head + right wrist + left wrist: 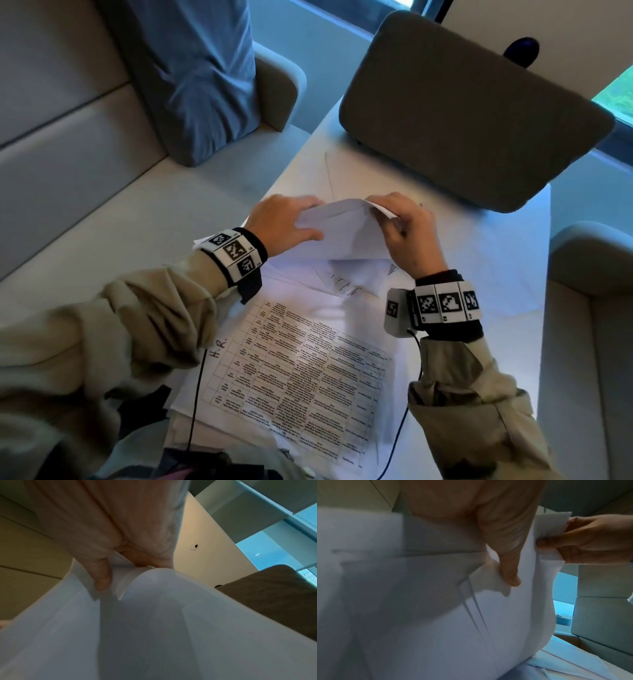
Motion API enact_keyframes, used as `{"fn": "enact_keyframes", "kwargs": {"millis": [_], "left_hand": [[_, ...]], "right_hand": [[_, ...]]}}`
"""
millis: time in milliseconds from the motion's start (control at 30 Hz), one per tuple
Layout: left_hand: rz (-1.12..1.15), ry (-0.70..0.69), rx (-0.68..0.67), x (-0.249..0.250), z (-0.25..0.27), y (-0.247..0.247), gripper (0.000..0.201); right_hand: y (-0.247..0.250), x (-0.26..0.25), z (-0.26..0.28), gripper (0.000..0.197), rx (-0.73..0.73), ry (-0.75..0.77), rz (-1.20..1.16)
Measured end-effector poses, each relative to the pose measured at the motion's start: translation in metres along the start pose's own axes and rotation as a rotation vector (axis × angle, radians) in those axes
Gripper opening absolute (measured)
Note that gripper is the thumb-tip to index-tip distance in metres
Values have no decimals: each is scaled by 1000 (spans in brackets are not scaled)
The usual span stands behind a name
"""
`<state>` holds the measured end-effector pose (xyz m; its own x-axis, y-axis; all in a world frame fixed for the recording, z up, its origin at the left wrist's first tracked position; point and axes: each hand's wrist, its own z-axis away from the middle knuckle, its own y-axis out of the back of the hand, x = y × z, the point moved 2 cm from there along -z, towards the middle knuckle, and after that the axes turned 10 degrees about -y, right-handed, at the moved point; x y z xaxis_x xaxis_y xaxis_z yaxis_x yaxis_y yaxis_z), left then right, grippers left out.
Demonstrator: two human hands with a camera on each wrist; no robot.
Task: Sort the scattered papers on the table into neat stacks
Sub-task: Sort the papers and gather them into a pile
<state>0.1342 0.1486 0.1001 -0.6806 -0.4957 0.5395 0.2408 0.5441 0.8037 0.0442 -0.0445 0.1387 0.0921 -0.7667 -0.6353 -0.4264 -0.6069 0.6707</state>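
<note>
The fingers of both hands grip a sheaf of blank white sheets [342, 233] lifted off the desk [496, 260]: in the head view the left hand [284, 222] clasps its left edge, thumb lying flat across the near face, and the right hand [407, 233] curls over the upper right corner, bending the sheaf into a shallow arch. Under it more papers lie fanned and overlapping, and nearest the person a printed table sheet [301, 370], densely gridded with handwriting at its margin, lies askew on the pale desk; its lower edge is cut off by clothing. A soft grey cushioned panel [472, 113] stands at the far end of the desk, and a blue cushion [202, 75] leans on the grey bench on the left. In the left wrist view the thumb [506, 555] presses on the smooth sheaf, whose edges splay in thin layers, while the right hand's fingers [590, 539] pinch the far corner; the left side is blurred. The right wrist view shows thumb [101, 573] and fingers pinching the curled paper edge; the sheets fill the lower picture, softly out of focus.
</note>
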Motion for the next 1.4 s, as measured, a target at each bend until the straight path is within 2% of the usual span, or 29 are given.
{"fn": "enact_keyframes", "kwargs": {"millis": [67, 100, 200, 267, 400, 467, 533, 633, 667, 700, 767, 900, 967, 1000, 1067, 1167, 1200, 1267, 1333, 1400], "left_hand": [[51, 45, -40, 0, 2, -6, 29], [84, 50, -26, -2, 4, -7, 25], [173, 72, 49, -5, 8, -3, 23], [234, 96, 90, -9, 9, 2, 29], [380, 168, 143, -12, 8, 8, 41], [474, 223, 174, -10, 7, 5, 45], [541, 275, 212, -9, 7, 1, 46], [545, 288, 240, -6, 9, -2, 30], [540, 284, 248, -6, 10, -3, 38], [542, 283, 263, -6, 11, -2, 46], [542, 275, 284, -6, 12, -1, 48], [493, 264, 292, -7, 13, -1, 35], [461, 268, 300, -5, 14, -3, 30], [446, 262, 297, -2, 15, -4, 31], [427, 227, 285, 4, 16, -5, 42], [428, 153, 233, 15, 17, -9, 70], [428, 119, 225, 20, 17, -10, 74], [430, 20, 219, 26, 18, -13, 65], [512, -29, 201, 29, 18, -20, 45], [763, 66, 168, 30, 19, -24, 29]], "right_hand": [[2, 3, 2, 18, 26, -85, -72], [3, 8, 3, 25, 24, -158, -111], [10, 32, 9, 81, -83, -375, -72], [15, 52, 16, 96, -157, -511, 41], [25, 72, 28, 80, -112, -641, 115], [23, 77, 32, 90, -108, -765, 69], [17, 79, 38, 91, -196, -806, 65], [11, 75, 48, 49, -343, -791, 111], [12, 74, 51, 38, -348, -806, 92], [16, 75, 54, 30, -321, -815, 68], [36, 75, 58, 20, -168, -841, 95], [94, 53, 59, 25, 334, -867, 219], [117, 32, 57, 25, 583, -790, 238], [123, 24, 57, 25, 661, -727, 232], [124, 14, 55, 25, 702, -627, 224], [94, 1, 55, 26, 604, -563, 229], [79, -7, 54, 26, 565, -524, 217], [43, -19, 55, 22, 450, -446, 178], [6, -28, 57, 23, 231, -373, 91], [-27, -33, 62, 33, -53, -322, -52]]}}
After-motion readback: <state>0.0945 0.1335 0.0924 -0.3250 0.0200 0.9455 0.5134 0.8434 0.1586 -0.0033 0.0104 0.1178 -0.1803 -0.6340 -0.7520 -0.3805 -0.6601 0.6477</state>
